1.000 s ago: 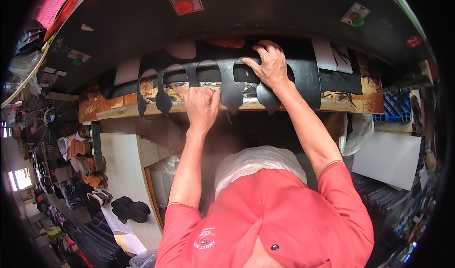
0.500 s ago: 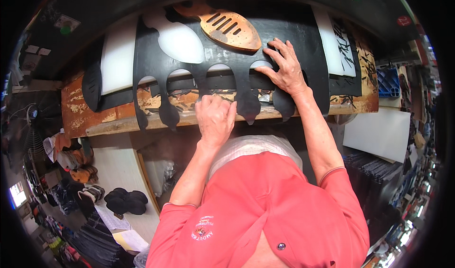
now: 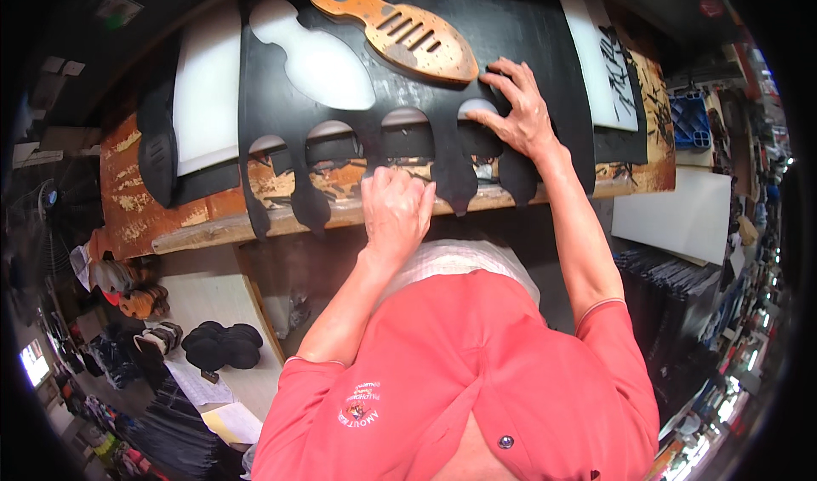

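Sheet (image 3: 404, 96) seems mid-positioning: left hand (image 3: 394, 211) clenched on its six-o'clock edge, right hand (image 3: 529, 117) splayed empty, four-o'clock of slotted sole-shaped die (image 3: 444, 60); next likely calls for aligning.

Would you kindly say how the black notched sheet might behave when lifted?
The black notched sheet would probably flex, looking thin along its cut edges. Its narrow strips would likely droop first, being joined at one end. Rolling seems unlikely, given its flatness.
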